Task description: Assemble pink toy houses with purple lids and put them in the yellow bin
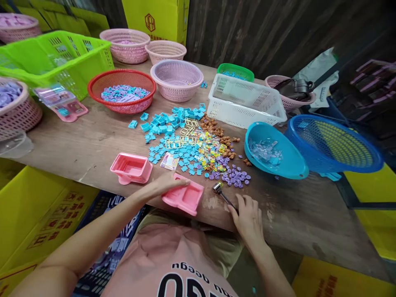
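My left hand (168,183) lies on a pink plastic tray-shaped part (184,198) at the table's front edge, its fingers curled over the far rim. My right hand (247,214) rests on the table with its fingers closed on the handle of a small metal-headed hammer (218,189). A second pink part (131,168) sits to the left. Just beyond the hands lie piles of small blue pieces (163,123), purple round pieces (232,175), brown bits (216,130) and multicoloured bits (208,150).
Baskets ring the wooden table (93,144): a red one (122,78) with blue and purple pieces, pink ones (177,80), a green crate (55,57), a white crate (244,101), a tilted teal bowl (272,152) and a blue basket (334,144). Yellow boxes (34,210) stand by the table.
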Demonstrator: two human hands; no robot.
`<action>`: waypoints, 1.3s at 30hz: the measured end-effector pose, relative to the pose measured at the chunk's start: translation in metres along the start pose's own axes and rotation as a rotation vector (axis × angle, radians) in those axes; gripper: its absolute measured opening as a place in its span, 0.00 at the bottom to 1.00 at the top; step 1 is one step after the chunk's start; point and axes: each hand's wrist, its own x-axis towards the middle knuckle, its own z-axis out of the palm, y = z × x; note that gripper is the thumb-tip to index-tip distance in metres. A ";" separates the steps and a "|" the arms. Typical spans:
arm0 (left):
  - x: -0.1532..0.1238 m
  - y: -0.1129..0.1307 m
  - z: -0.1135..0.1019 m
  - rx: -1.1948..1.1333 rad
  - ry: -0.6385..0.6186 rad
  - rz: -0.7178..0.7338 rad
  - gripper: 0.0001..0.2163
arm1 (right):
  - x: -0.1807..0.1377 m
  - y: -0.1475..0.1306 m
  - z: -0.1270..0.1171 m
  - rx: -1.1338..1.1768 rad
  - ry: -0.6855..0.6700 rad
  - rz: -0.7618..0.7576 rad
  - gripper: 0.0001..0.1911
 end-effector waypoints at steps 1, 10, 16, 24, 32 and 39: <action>0.005 -0.002 -0.004 0.067 -0.063 -0.030 0.25 | -0.005 0.006 0.004 -0.089 -0.040 -0.015 0.15; -0.013 0.021 0.003 0.763 0.084 -0.101 0.40 | -0.012 -0.026 -0.018 0.517 -0.035 -0.044 0.14; -0.016 0.033 0.007 0.783 -0.021 -0.212 0.40 | 0.001 -0.044 -0.046 0.669 -0.195 -0.077 0.19; -0.016 0.034 0.008 0.781 -0.003 -0.211 0.33 | 0.000 -0.044 -0.049 0.639 -0.269 -0.098 0.20; -0.015 0.031 0.009 0.769 0.010 -0.177 0.31 | -0.007 -0.046 -0.061 0.706 -0.151 -0.177 0.19; -0.015 0.030 0.010 0.773 0.023 -0.166 0.29 | -0.012 -0.049 -0.067 0.794 -0.158 -0.269 0.19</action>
